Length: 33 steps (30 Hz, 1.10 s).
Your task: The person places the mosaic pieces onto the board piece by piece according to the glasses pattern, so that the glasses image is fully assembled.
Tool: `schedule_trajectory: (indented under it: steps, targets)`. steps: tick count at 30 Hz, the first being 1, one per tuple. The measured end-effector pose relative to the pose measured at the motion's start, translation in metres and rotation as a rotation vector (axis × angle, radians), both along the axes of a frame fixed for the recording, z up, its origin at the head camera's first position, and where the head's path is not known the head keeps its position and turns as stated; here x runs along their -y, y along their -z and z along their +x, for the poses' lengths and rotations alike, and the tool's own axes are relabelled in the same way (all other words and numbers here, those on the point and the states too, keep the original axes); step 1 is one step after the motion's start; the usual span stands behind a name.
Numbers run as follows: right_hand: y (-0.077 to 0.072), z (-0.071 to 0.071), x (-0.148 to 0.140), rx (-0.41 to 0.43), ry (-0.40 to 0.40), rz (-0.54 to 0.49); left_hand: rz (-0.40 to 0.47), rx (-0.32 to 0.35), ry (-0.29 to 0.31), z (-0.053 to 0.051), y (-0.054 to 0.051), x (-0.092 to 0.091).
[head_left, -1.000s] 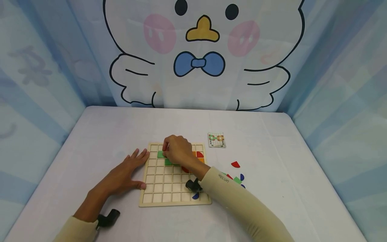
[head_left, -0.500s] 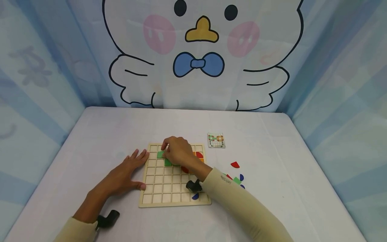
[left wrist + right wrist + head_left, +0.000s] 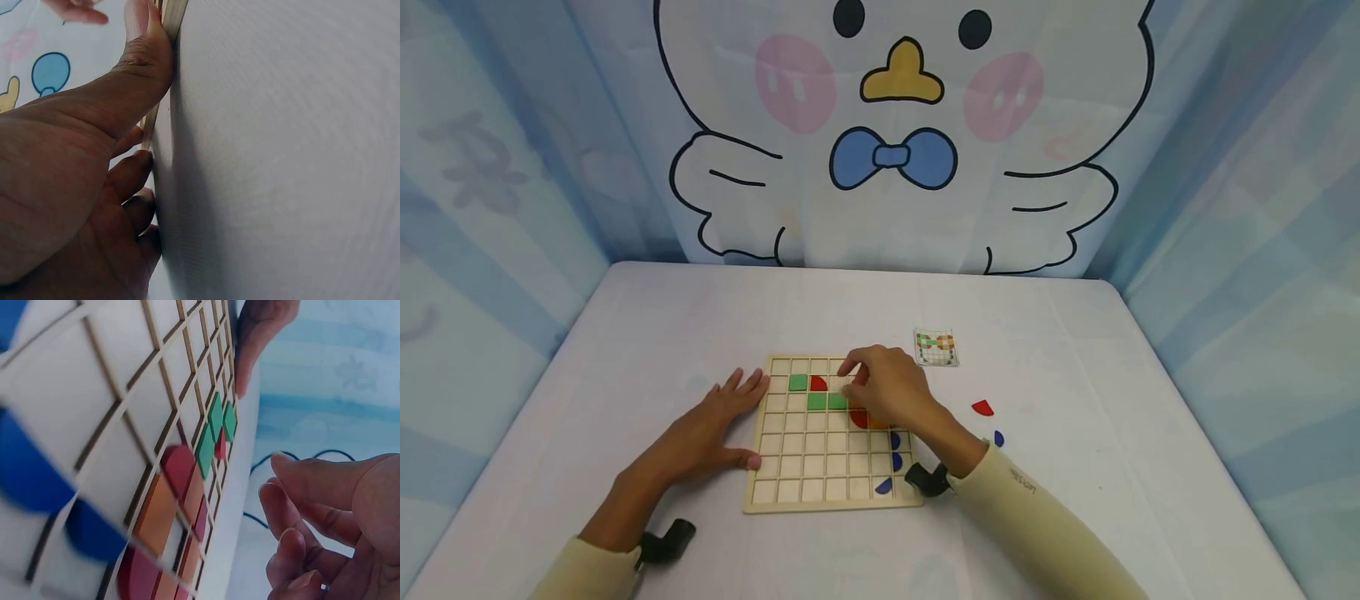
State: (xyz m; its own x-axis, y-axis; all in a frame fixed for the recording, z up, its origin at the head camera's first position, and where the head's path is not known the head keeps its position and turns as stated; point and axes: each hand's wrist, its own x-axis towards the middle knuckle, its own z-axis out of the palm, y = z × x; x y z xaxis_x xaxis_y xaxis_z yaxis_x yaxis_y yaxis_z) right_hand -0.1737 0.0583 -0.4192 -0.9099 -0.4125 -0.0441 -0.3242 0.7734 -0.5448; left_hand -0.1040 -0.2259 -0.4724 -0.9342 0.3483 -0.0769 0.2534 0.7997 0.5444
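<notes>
A wooden grid board (image 3: pixel 812 505) lies on the table with green squares (image 3: pixel 798 382) and a red quarter piece (image 3: pixel 818 383) in its upper cells. The left hand (image 3: pixel 703 433) rests spread at the board's left edge, thumb and fingertips touching it; the left wrist view shows the thumb (image 3: pixel 134 69) against the edge. Over the upper right of the board hovers the right hand (image 3: pixel 891 387), its fingers loosely bent with nothing between them, as the right wrist view shows (image 3: pixel 331 519). Orange pieces (image 3: pixel 156 515) sit in cells near it, partly hidden in the head view.
A small pattern card (image 3: pixel 937 347) lies behind the board's right corner. Right of the board are a loose red piece (image 3: pixel 982 407) and a blue piece (image 3: pixel 998 438). Several blue pieces (image 3: pixel 883 486) lie on the board's lower right. Patterned curtains surround the table.
The right hand has moved right and up off the green squares, uncovering a red quarter piece beside them. Its forearm now hides loose pieces at the right. The left hand has stayed still.
</notes>
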Motion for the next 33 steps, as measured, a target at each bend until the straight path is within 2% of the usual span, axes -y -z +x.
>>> schedule_trajectory:
  steps: [12, 18, 26, 33]
  targets:
    - [0.000, 0.014, -0.070, -0.045, 0.198, 0.034, -0.006, -0.001, -0.006, 0.001, -0.001, 0.000]
    - [0.002, 0.016, -0.104, -0.020, 0.266, 0.074, 0.004, 0.003, -0.005, 0.001, -0.002, -0.001]
    - [0.009, 0.013, -0.141, -0.017, 0.325, 0.128, 0.010, 0.007, -0.006, 0.001, -0.002, -0.001]
    - [0.019, 0.011, -0.156, 0.006, 0.332, 0.174, 0.003, 0.003, -0.002, 0.000, -0.001, 0.000]
